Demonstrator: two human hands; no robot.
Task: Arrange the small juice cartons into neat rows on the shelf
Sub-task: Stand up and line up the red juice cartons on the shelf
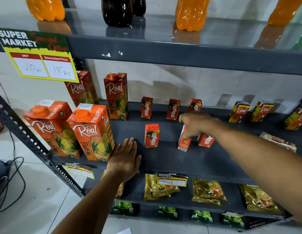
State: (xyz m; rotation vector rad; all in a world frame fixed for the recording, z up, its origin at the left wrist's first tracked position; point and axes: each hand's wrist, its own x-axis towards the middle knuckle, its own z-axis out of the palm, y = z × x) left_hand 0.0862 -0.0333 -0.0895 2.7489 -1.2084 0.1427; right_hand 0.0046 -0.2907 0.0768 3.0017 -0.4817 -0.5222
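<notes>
Six small red-orange cardboard mango juice cartons stand on the dark grey metal shelf [163, 159]: three at the back, three in front. The right hand [195, 123] pinches the tilted middle front carton [183, 143], seemingly by its top. The left hand [125, 157] rests flat and open on the shelf edge. Best to set it upright, label forward, level with the front-left carton [152, 135].
</notes>
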